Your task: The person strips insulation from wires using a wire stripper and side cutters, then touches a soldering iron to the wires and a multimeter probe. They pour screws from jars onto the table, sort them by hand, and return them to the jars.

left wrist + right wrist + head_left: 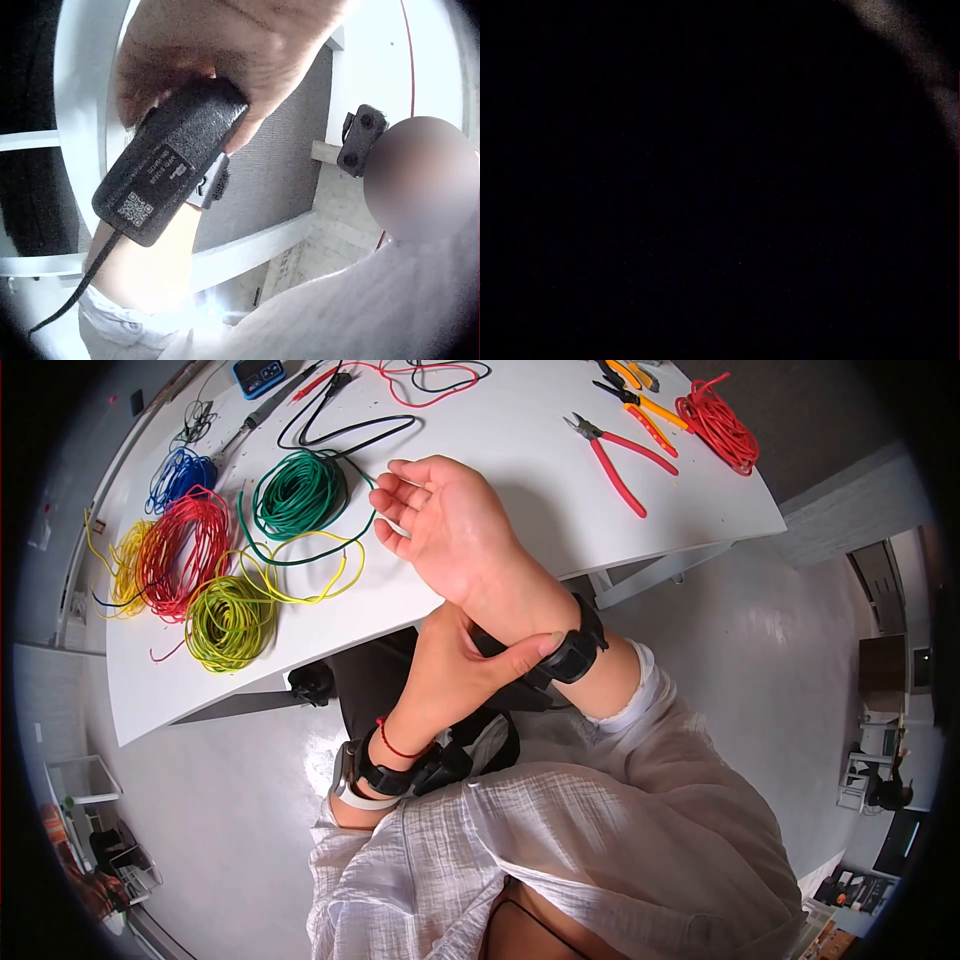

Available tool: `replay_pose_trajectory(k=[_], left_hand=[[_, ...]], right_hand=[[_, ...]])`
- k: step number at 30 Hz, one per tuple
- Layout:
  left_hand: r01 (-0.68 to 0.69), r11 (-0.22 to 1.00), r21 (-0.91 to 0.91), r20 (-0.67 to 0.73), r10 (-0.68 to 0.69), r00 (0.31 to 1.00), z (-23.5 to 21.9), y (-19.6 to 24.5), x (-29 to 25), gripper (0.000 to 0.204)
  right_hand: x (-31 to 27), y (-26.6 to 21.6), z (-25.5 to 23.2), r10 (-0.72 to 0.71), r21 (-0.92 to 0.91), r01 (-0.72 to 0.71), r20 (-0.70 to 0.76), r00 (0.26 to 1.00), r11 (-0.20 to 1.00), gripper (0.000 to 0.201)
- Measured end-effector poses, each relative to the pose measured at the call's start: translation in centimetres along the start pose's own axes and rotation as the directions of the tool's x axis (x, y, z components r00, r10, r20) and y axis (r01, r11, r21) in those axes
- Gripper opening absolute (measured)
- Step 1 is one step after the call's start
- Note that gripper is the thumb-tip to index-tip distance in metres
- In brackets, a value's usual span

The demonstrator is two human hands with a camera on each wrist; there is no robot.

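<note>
In the head view my left hand (440, 665) reaches across to the right wrist, its thumb lying along the black wrist camera (575, 657) strapped there. The left wrist view shows the same hand (232, 45) curled over this black box (161, 169), which has a QR label and a cable. Over the table's front edge, my right hand (445, 525) is held palm up with loosely bent fingers and nothing in them. Nearest to its fingertips lies a green wire coil (300, 495). Almost all of the right wrist view is black, apart from a strip of skin at the upper right.
On the white table (480, 450), blue (180, 480), red (185, 555) and yellow-green wire coils (230, 623) lie at left. Red-handled cutters (620, 460), orange-handled pliers (650, 415) and another red coil (718, 428) lie at right. A soldering iron (270, 405) is at the back left.
</note>
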State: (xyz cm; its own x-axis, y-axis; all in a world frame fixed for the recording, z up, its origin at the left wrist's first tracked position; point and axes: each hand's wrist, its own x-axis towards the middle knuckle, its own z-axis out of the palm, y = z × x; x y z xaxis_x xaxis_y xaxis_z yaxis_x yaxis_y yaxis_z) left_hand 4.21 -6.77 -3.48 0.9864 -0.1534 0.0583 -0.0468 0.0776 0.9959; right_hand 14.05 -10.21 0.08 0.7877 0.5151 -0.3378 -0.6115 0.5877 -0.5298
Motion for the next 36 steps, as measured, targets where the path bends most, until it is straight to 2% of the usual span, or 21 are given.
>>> replay_pose_trajectory(k=[2,4,5,8,10,13,26,28,36], left_hand=[[-0.001,1.0,-0.014,0.003,0.001,1.0,0.11,-0.34,0.07,0.039],[-0.083,0.996,-0.038,-0.092,0.079,0.993,0.46,-0.65,0.18,0.045],[-0.082,0.996,-0.038,-0.091,0.078,0.993,0.45,-0.64,0.16,0.045],[-0.032,0.999,-0.042,-0.077,0.029,0.997,0.32,-0.56,0.06,0.044],[0.019,0.998,-0.063,-0.043,-0.021,0.999,0.13,-0.42,0.0,0.043],[0.021,0.997,-0.074,-0.027,-0.023,0.999,0.02,-0.37,-0.09,0.043],[0.0,0.995,-0.1,-0.01,-0.001,1.0,-0.08,-0.09,-0.24,0.039],[-0.037,0.991,-0.129,-0.086,0.026,0.996,0.15,-0.22,-0.13,0.037],[-0.034,0.996,-0.083,-0.119,0.024,0.993,0.21,-0.11,-0.34,0.034]], right_hand=[[0.03,-0.1,-0.01,0.016,0.007,-0.016,-0.028,0.999,1.0,0.014],[0.0,-0.26,-0.03,0.052,0.021,-0.051,-0.057,0.997,0.998,0.015],[0.07,-0.27,-0.07,0.052,0.022,-0.051,-0.058,0.997,0.998,0.015],[0.31,-0.17,-0.23,0.049,0.022,-0.048,-0.073,0.996,0.999,0.014],[0.45,-0.04,-0.17,0.022,0.006,-0.021,-0.155,0.988,1.0,0.017],[0.19,-0.08,0.19,-0.02,-0.022,0.015,-0.223,0.975,1.0,0.021],[0.43,0.13,0.26,-0.046,-0.055,0.034,-0.236,0.971,0.998,0.024],[0.24,0.14,0.41,-0.059,-0.061,0.046,-0.238,0.97,0.997,0.023],[0.2,0.32,0.12,-0.075,-0.055,0.066,-0.198,0.977,0.996,0.022]])
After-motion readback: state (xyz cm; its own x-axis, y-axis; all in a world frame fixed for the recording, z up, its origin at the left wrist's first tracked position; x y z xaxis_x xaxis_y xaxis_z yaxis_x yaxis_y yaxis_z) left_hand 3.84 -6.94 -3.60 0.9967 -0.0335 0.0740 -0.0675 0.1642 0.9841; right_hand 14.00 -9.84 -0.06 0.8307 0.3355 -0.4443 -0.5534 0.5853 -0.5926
